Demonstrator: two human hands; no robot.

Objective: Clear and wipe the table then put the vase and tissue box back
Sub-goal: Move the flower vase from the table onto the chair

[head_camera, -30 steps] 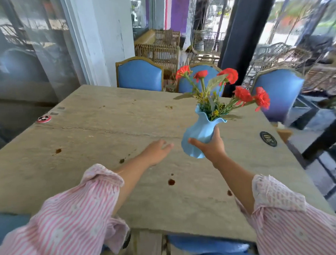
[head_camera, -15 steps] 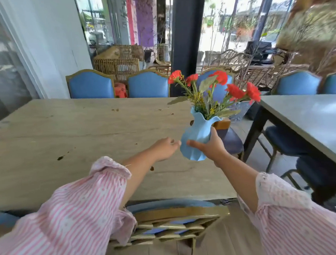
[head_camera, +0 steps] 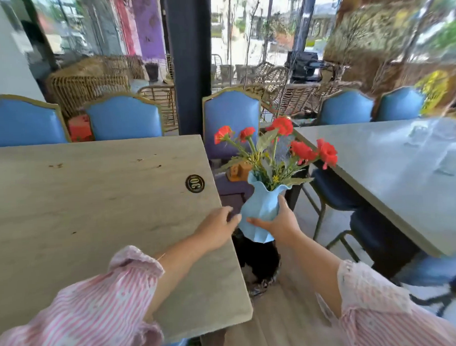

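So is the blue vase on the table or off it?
Off it. The right hand holds the vase in the air just past the edge of the table, above the floor, flowers in it.

Two tables (head_camera: pixel 92 205), one blue vase (head_camera: pixel 262 210), five red flowers (head_camera: pixel 282 124), five blue chair backs (head_camera: pixel 125 119), two hands (head_camera: pixel 278 224)

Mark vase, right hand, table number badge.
blue vase (head_camera: pixel 262 206), head view, body below the rim.
right hand (head_camera: pixel 283 224), head view, middle of the hand.
number badge (head_camera: pixel 195 183), head view, its centre.
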